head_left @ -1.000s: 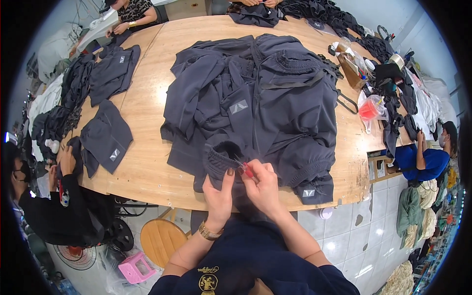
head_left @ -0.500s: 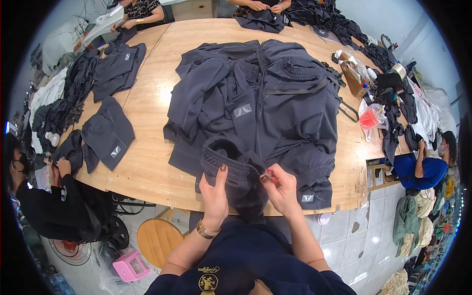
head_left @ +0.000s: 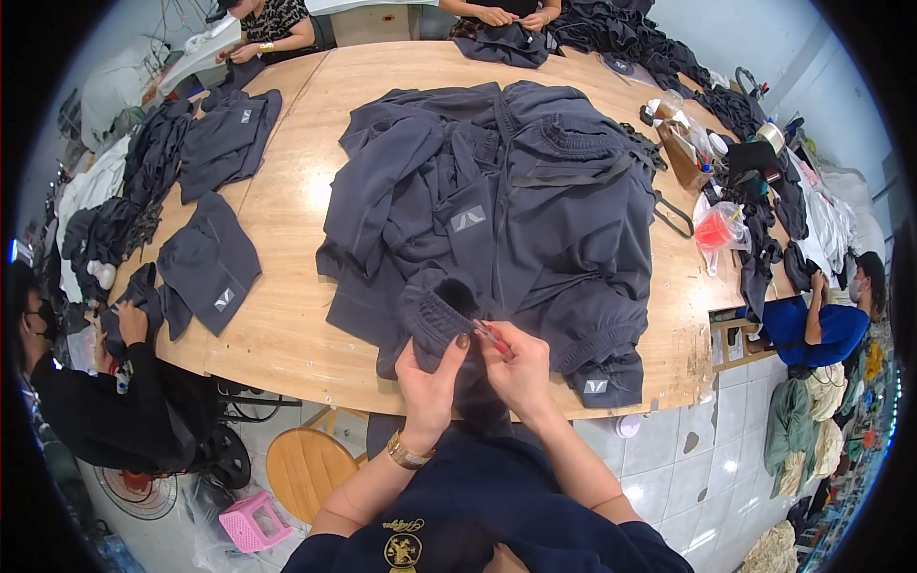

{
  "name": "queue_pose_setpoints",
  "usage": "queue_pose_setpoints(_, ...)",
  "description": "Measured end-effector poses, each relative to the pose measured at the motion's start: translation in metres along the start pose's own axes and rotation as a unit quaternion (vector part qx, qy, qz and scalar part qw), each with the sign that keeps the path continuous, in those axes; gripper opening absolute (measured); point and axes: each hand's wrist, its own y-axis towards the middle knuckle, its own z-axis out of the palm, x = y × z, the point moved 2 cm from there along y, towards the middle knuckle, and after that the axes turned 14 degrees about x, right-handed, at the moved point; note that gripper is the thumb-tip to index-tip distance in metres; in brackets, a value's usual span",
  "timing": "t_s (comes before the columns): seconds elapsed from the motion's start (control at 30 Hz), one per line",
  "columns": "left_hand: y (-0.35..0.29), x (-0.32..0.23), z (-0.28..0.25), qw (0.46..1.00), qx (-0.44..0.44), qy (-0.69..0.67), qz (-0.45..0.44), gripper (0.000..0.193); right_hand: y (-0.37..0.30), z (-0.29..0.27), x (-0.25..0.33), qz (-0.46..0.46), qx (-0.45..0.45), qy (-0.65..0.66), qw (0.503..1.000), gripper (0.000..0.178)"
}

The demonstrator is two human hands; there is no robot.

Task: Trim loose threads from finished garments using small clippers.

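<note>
My left hand [head_left: 429, 382] grips the gathered elastic edge of a dark grey garment [head_left: 432, 310], thumb on top. The band's round opening faces up and away from me, and cloth hangs down between my hands at the table edge. Close on the right, my right hand [head_left: 519, 371] is closed round small red-handled thread snips [head_left: 494, 339], their tip at the band's edge. More dark grey trousers [head_left: 583, 220] lie spread in front of my hands, with elastic waistbands and light grey patches.
A wooden table [head_left: 287, 239] carries more dark garments [head_left: 210, 244] at the left. At the right are a plastic bag with a red drink [head_left: 716, 229] and a brown box [head_left: 683, 162]. Co-workers handle cloth around the table. A round stool [head_left: 310, 475] stands below left.
Both hands have drawn left and slightly nearer together. The elastic band has turned in my left hand, and the red snips now show more plainly at its edge.
</note>
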Motion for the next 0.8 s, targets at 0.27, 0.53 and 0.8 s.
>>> queue_pose_setpoints(0.27, 0.002, 0.013, -0.019, 0.971, -0.070, 0.224, 0.055, 0.053, -0.002, 0.004, 0.004, -0.060, -0.018, -0.142, 0.988, 0.009)
queue_pose_setpoints(0.53, 0.008, -0.024, -0.003, 0.890, 0.080, 0.430, 0.128, 0.025, 0.008, -0.006, -0.012, 0.107, 0.025, 0.305, 0.946, 0.008)
queue_pose_setpoints(0.8, 0.007, -0.016, -0.007, 0.914, 0.020, 0.384, 0.127, 0.032, -0.006, 0.003, 0.027, -0.131, 0.061, -0.095, 0.985, 0.026)
